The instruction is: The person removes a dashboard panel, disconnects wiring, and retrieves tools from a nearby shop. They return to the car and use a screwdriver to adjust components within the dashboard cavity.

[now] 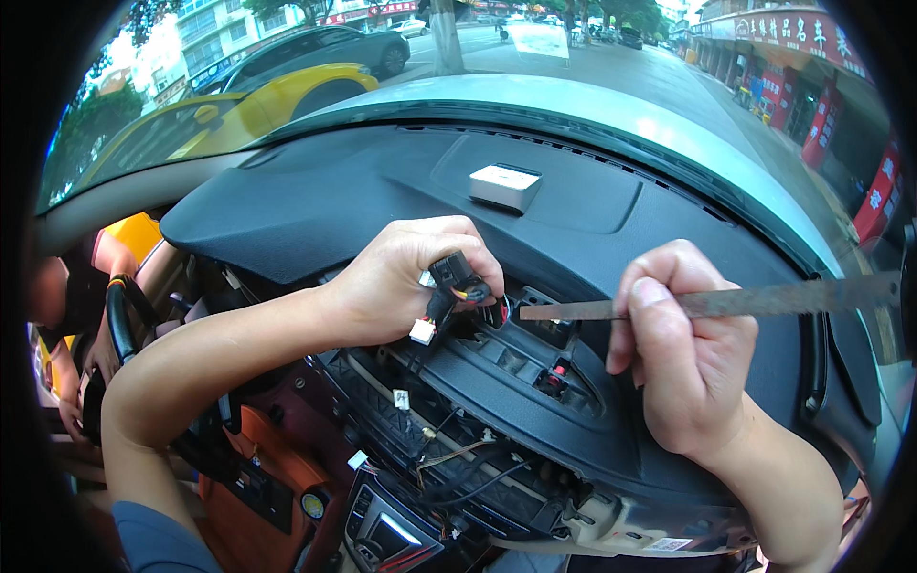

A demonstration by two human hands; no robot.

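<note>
My left hand (382, 272) is closed round a wiring harness (447, 286) with black and white plugs and some coloured wires, held above the opened dashboard. My right hand (683, 349) pinches a long, flat, worn metal blade (798, 297) between thumb and fingers. The blade lies almost level, its narrow tip pointing left over the opening (549, 329) in the dash top, close to the harness. Whether the tip touches anything there, I cannot tell. Part of the harness is hidden behind my left fingers.
A small white-topped box (504, 187) sits on the dashboard (344, 191) below the windscreen. Loose wires and a white plug (401, 399) hang in the exposed dash frame. The steering wheel (119, 320) is at left, with another person (67, 296) beyond it. A trim panel (387, 535) lies below.
</note>
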